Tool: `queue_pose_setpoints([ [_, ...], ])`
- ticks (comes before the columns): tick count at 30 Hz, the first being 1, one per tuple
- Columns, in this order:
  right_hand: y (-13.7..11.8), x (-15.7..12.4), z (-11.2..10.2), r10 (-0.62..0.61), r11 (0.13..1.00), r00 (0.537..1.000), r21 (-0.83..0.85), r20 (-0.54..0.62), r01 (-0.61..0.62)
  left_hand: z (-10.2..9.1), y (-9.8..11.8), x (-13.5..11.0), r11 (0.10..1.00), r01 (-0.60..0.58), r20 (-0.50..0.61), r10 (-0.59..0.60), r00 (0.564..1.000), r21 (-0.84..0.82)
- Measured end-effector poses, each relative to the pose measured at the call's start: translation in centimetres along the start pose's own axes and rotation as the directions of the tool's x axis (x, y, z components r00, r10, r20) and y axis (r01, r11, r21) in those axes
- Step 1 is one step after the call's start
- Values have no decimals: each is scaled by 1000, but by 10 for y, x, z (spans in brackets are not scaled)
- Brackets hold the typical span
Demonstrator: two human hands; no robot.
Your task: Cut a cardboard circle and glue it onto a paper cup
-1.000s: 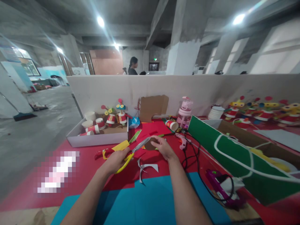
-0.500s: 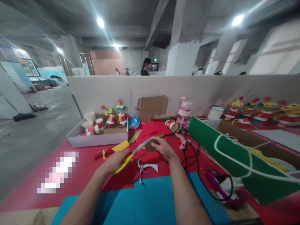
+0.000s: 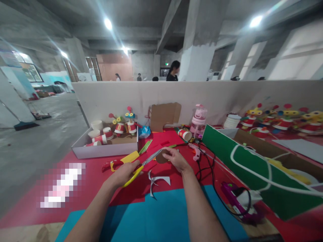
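Note:
My left hand (image 3: 124,173) is closed round the yellow handles of a pair of scissors (image 3: 143,163), whose blades point up and right. The blades meet a small brown cardboard piece (image 3: 161,156) that my right hand (image 3: 176,159) pinches just above the red table cover (image 3: 96,178). A curled grey paper offcut (image 3: 156,180) lies on the red sheet below both hands. A blue sheet (image 3: 156,215) covers the near table under my forearms.
A white tray (image 3: 104,149) with paper cups and cup figures stands at the back left. A pink glue gun (image 3: 195,153) with a black cord, a purple tool (image 3: 237,200) and a green-sided box (image 3: 252,171) lie to the right. A pink bottle (image 3: 199,119) and cardboard (image 3: 165,114) stand against the partition; people walk beyond it.
My hands, the scissors and the cardboard piece have hardly moved. The person behind the partition has walked to the right.

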State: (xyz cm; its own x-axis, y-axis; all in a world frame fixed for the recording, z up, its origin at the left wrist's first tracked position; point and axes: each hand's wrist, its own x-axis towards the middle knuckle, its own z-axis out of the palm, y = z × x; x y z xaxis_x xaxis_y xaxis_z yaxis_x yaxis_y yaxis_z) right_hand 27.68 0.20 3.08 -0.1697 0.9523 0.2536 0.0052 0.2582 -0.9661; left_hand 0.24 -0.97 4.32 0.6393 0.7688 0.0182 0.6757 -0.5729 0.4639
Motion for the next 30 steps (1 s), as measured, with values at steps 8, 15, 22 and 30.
queue_pose_setpoints([
  [8,-2,0,1,3,1000,1000,-1,9,-3,-2,1,0,1000,3,9,-3,1000,-10],
  [15,-2,-1,1,10,1000,1000,-3,-2,-10,-3,4,-1,1000,-12,1,12,1000,7],
  [22,-4,-1,2,19,1000,1000,-2,-17,-19,-1,2,1,1000,3,-26,-2,1000,21],
  [30,-6,-1,4,46,999,997,22,-67,-45,1,0,3,997,45,-69,-40,997,63],
])
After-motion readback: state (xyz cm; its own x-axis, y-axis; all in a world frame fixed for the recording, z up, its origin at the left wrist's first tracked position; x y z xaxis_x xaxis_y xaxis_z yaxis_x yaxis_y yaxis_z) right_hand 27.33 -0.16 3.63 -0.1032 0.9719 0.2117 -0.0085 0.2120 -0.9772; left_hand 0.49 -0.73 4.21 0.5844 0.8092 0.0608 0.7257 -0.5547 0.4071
